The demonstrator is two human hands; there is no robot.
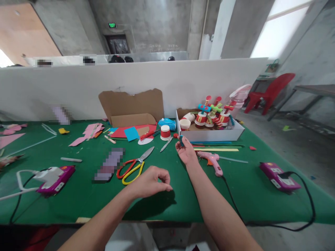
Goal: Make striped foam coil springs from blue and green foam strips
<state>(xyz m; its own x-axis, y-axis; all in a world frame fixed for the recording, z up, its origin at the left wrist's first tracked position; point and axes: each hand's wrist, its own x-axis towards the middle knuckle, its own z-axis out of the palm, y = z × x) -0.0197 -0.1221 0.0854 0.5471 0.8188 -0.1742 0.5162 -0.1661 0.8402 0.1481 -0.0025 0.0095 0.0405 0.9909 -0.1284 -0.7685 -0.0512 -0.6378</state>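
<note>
My right hand (186,150) is raised over the green table (235,181), fingers closed on a small teal ridged piece (181,139) near the white box. My left hand (149,182) hovers low near the front edge with fingers curled into a pinch; what it holds, if anything, is too small to see. Scissors with red and yellow handles (133,164) lie just left of it. A pink glue gun (213,161) lies right of my right wrist. A red and white paper cup (165,132) stands beyond the hands.
A white box (237,134) holds several finished cup crafts (213,115). A torn cardboard box (131,106) with coloured paper sits at the back. Purple power strips (56,179) (280,177) lie at both sides with cables. Pink paper scraps (90,132) lie left. A white partition backs the table.
</note>
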